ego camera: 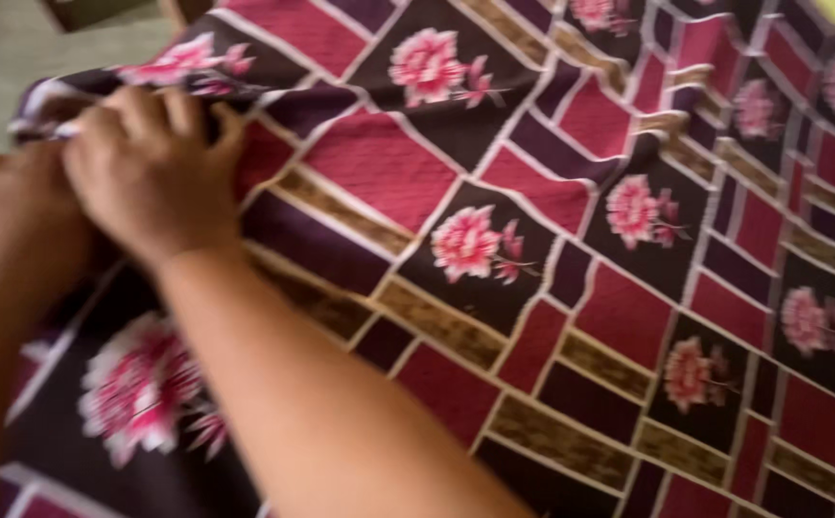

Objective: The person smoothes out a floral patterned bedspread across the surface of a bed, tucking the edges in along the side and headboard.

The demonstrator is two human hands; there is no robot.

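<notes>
Cloth: dark maroon patchwork-print fabric with pink flowers (552,240), spread across the whole view.
My hands: right hand (149,173) and left hand (14,206) pinching its far-left edge.
Surface: pale green (14,58) beyond the corner.

Both hands at cloth's far-left corner: right hand (149,173) on cloth (552,269), left hand (14,206) just left.

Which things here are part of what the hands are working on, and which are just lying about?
In hand:
- patterned cloth, dark with red blocks and pink flowers
- right hand, gripping the cloth's edge at upper left
- left hand, beside it at the same edge, blurred

Lying about:
- pale green surface beyond the cloth
- brown object at the top edge, unclear
</notes>
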